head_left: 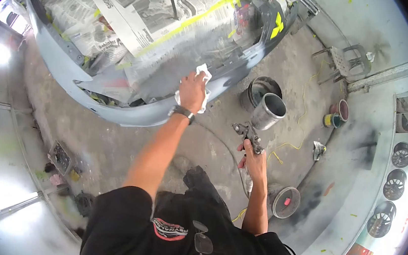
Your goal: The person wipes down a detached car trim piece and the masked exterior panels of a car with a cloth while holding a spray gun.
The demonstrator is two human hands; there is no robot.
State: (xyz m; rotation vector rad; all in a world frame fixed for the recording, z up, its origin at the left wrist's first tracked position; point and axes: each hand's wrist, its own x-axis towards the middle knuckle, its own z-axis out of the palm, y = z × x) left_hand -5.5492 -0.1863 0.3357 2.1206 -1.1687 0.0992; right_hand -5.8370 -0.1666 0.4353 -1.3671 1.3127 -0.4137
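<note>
My left hand [193, 94] is closed on a crumpled white cloth [203, 71]. It holds the cloth against the upper edge of a grey car bumper [126, 115]. Lower right, my right hand [254, 161] grips a spray gun [248, 133] by its handle, apart from the bumper. A thin hose [238, 166] runs along the floor to the area below that hand. Just beyond the gun is an open grey metal can [269, 109]; I cannot tell what supports it. Newspaper [144, 17] and yellow masking tape [191, 20] cover the car behind the bumper.
A dark bucket [263, 87] stands behind the can. A lidded container [285, 202] is beside my right forearm. Farther right are a plastic chair [341, 62], small paint tins [333, 120] and a yellow cord [287, 144] on the concrete floor. A crate [60, 156] lies left.
</note>
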